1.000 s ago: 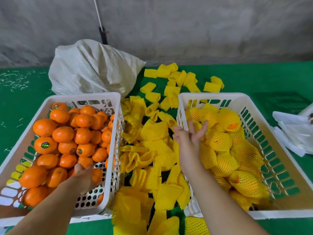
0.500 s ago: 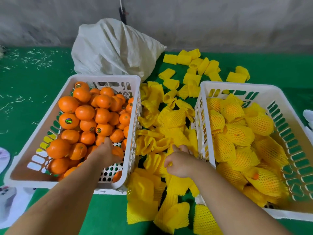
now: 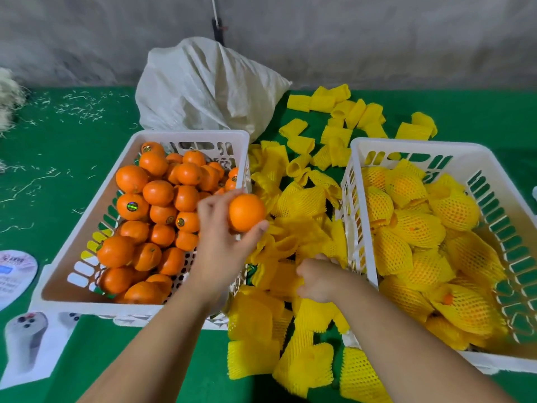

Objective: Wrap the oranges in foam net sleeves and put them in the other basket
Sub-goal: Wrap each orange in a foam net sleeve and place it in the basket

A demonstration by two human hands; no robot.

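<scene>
My left hand (image 3: 223,242) grips a bare orange (image 3: 246,212) and holds it above the right rim of the left white basket (image 3: 87,216), which is full of bare oranges (image 3: 158,193). My right hand (image 3: 319,279) pinches a yellow foam net sleeve (image 3: 280,274) in the loose pile of sleeves (image 3: 296,216) between the two baskets. The right white basket (image 3: 418,145) holds several oranges wrapped in yellow net (image 3: 418,228).
A white woven sack (image 3: 209,85) lies behind the left basket by the grey wall. More sleeves (image 3: 343,114) are scattered on the green mat. Printed sheets (image 3: 26,341) lie at the lower left, and straw bits (image 3: 78,106) litter the far left.
My left hand has lifted an orange out of the left basket and carried it right, over the rim. My right hand has stayed low in the sleeve pile, now pinching a sleeve.
</scene>
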